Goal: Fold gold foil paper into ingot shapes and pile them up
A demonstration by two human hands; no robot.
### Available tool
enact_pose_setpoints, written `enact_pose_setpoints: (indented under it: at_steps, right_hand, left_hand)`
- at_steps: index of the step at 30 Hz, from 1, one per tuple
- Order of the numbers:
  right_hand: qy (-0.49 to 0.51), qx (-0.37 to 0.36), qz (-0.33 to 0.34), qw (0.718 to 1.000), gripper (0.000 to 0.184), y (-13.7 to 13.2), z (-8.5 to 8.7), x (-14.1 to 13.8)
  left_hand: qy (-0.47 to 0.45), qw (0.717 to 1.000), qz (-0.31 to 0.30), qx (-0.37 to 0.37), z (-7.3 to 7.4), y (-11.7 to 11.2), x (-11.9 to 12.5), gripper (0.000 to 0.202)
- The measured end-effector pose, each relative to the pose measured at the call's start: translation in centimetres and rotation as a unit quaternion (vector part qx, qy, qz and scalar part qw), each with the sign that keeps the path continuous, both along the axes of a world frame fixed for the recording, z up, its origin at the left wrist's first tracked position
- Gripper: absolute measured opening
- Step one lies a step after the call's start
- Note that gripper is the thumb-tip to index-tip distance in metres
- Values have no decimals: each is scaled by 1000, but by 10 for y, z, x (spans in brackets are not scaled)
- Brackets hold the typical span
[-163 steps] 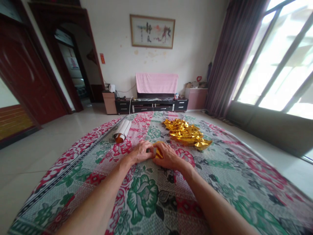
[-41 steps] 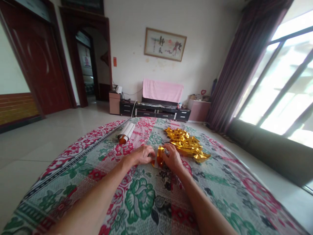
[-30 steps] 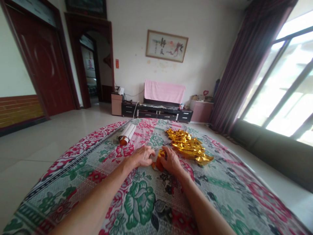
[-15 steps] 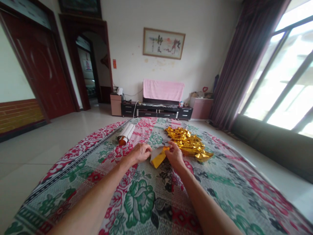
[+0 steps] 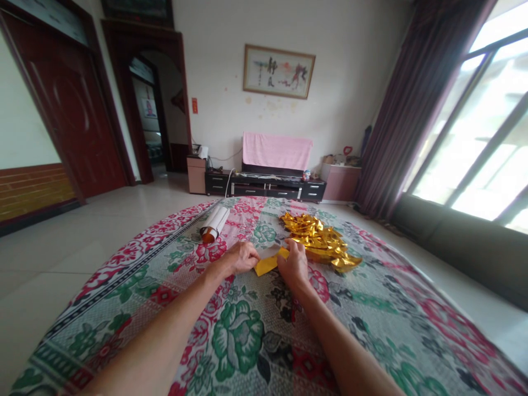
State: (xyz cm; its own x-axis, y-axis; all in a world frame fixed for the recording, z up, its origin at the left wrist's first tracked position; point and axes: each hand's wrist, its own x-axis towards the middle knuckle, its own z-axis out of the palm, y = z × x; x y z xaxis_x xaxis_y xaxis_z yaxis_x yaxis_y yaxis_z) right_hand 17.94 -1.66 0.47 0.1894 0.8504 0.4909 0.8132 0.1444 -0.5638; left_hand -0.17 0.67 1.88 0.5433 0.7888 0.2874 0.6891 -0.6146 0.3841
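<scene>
Left hand (image 5: 241, 257) and right hand (image 5: 293, 262) each pinch an edge of the gold paper sheet (image 5: 266, 266), just left of the pile of folded gold pieces (image 5: 317, 239): a good heap looks done, this sheet barely creased, the roll of sheets (image 5: 214, 223) farther left untouched.

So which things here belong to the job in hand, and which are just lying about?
In the job: flat gold foil sheet at the fingertips of the left hand and right hand; heap of folded gold foil pieces; white-backed gold foil roll.
Lying about: pink cloth over the black TV cabinet; framed wall painting.
</scene>
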Motion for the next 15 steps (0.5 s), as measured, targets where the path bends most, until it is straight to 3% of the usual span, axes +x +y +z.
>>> enact_pose_setpoints:
  at_steps: [5,10,15]
  right_hand:
    - [-128,51,53,989,27,-12,4,-1]
    - [-131,42,320,937,23,-19,9,-4]
    - [-106,30,381,918,20,-19,11,1]
  left_hand:
    - [10,1000,-13,-10,-2,0,-2,21]
    - [-14,1000,-1,-25,-2,-1,-2,19]
    - [-19,999,-33,-27,0,0,-5,20]
